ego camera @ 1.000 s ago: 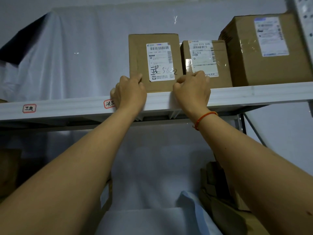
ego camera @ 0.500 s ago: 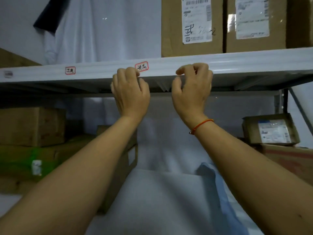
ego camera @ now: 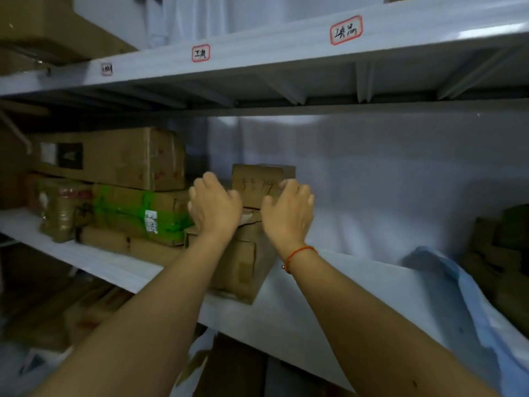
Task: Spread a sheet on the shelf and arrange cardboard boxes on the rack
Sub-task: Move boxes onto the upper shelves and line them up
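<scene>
Cardboard, brown and creased, fills the left half of the middle shelf point(ego camera: 120, 270), a flat white board draped with a smooth white sheet point(ego camera: 372, 196) that runs up the back wall in soft folds. Both bare arms reach forward over the shelf edge. The left hand point(ego camera: 214, 207) hovers with fingers straight and slightly spread, palm down, over the top of a squat box point(ego camera: 243, 267) whose torn flap is lifted; whether it touches the flap I cannot tell. The right hand point(ego camera: 289, 213) is likewise loose and spread, fingertips point(ego camera: 286, 184) at the front face of a small upright box point(ego camera: 263, 181) with handwritten marks, which sits on the squat box; neither hand is curled round anything. A thin orange cord bracelet point(ego camera: 300, 253) circles the right wrist.

Left of the hands, a long flat carton point(ego camera: 114, 159) with a dark label lies on top of a carton bound in green tape point(ego camera: 134, 213), and a cardboard tube-like roll point(ego camera: 114, 242) lies along the shelf in front of them. A bundle wrapped in glossy clear film point(ego camera: 60, 210) stands at the far left. At the right, a crumpled pale blue sheet point(ego camera: 463, 296) droops over the shelf edge, with more dark cartons point(ego camera: 501, 253) beyond it, blurred. Above, the grey-white metal upper shelf point(ego camera: 286, 50) shows ribbed braces beneath and three red-bordered handwritten labels point(ego camera: 346, 30) on its front lip
</scene>
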The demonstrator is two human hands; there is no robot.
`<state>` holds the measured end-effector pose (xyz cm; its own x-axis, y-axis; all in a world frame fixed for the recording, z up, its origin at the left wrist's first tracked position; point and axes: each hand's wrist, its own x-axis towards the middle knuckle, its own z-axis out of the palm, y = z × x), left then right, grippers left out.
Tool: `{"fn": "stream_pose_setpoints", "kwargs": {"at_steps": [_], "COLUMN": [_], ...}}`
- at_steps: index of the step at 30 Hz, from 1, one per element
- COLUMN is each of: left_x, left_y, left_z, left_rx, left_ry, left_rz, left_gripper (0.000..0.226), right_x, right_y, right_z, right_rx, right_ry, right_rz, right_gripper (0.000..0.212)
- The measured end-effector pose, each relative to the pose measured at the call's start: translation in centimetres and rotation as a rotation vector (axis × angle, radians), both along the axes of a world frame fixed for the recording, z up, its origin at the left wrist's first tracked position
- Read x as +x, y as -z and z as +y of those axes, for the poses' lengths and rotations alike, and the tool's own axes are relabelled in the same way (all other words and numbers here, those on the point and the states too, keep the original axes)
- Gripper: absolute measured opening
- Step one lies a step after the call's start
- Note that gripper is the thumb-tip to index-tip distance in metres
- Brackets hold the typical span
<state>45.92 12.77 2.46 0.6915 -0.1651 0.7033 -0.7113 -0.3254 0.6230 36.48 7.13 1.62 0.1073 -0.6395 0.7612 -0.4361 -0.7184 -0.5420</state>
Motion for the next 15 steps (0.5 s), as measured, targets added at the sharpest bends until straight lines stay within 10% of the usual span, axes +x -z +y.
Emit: {"fn": "stream_pose_setpoints", "kwargs": {"at_steps": [6,15], "left_x": [4.9,6.5], "left_y": [4.2,6.4], "left_z": [-0.5,-0.3], "left_rx": [0.01,-0.143], "left_ry": [0.033,0.124], "left_rz": [0.506,0.745], "left_gripper": [0.061,0.048], "right_x": [2.5,5.0], "right_y": [3.7,7.6], "right_z": [-3.2,-2.9], "right_rx": [0.969,1.169], "right_ry": [-0.187,-0.516], "right_rz": [-0.162,-0.284], "right_gripper": [0.054,0.084]}}
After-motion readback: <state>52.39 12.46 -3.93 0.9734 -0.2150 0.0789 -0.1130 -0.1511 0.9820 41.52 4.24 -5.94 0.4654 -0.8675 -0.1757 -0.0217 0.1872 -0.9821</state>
